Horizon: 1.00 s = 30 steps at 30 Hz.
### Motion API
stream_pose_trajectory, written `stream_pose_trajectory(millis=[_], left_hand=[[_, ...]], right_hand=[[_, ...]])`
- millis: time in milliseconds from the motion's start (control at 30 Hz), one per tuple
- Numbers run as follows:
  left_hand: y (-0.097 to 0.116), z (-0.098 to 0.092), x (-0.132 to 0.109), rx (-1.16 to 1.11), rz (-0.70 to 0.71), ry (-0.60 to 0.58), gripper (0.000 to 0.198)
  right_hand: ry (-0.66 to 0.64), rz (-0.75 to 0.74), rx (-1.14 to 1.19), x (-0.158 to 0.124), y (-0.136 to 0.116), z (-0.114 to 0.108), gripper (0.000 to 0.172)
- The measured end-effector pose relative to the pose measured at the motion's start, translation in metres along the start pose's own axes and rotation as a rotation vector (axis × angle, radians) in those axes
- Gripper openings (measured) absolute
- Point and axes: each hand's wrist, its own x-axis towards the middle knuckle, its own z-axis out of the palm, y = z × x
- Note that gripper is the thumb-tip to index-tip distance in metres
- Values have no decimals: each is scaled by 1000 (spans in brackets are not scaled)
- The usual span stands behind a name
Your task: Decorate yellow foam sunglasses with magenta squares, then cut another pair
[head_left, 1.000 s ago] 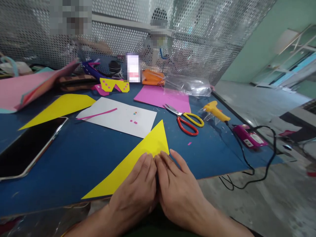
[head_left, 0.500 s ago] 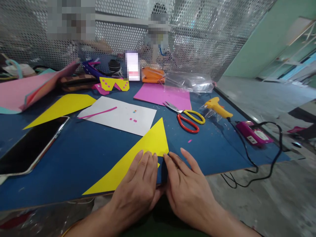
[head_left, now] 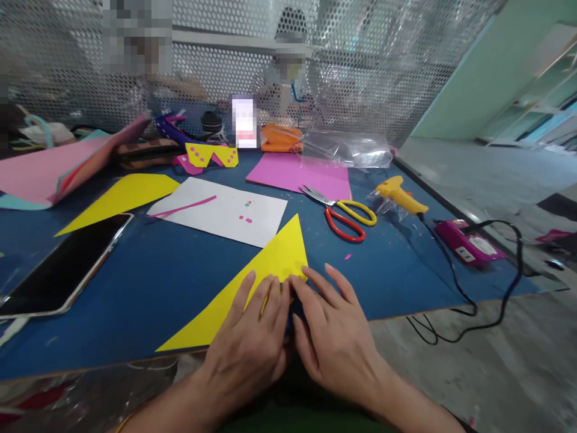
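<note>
A yellow paper piece (head_left: 252,267) with a pointed top lies on the blue table (head_left: 135,300) near its front edge. My left hand (head_left: 252,331) rests on its lower part, fingers spread and lying flat. My right hand (head_left: 338,325) touches the paper's right edge with its fingertips, its fingers apart. The fingertips of both hands nearly meet, and the paper beneath them is partly hidden. Behind the hands are a white sheet (head_left: 220,225) with small pink scraps and open scissors (head_left: 345,219) with red and yellow handles.
A phone (head_left: 67,264) and another yellow piece (head_left: 121,195) lie left. Pink paper (head_left: 302,174), a yellow mask (head_left: 211,156) and a lit phone (head_left: 244,120) are behind. At right are a glue gun (head_left: 399,195) and a corded purple box (head_left: 469,240).
My right hand has shifted left and slightly forward, its fingertips now over the paper's right edge. My left hand has stayed nearly in place. The view has shifted slightly.
</note>
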Motion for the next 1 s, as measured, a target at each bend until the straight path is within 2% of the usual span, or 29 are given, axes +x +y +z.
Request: stream_pose_trajectory(millis=[233,433,667,867,1000], left_hand=[[0,-3,0,6,-59,42,45],[-1,-2,-1,13,-67,70,47],[2,0,-3,-13,-155,110,46],[-3,0,-2,-37,-78,63,44],[-6,0,-1,-19,-55,64,40]], right_hand=[[-42,-96,-130,5,-1,6,41],[-41,-61,-84,0,0,6,44],[-74,5,-14,-3,2,1,42],[-94,-56,14,5,-1,3,45],[-34,-104,-31,11,-4,8,44]])
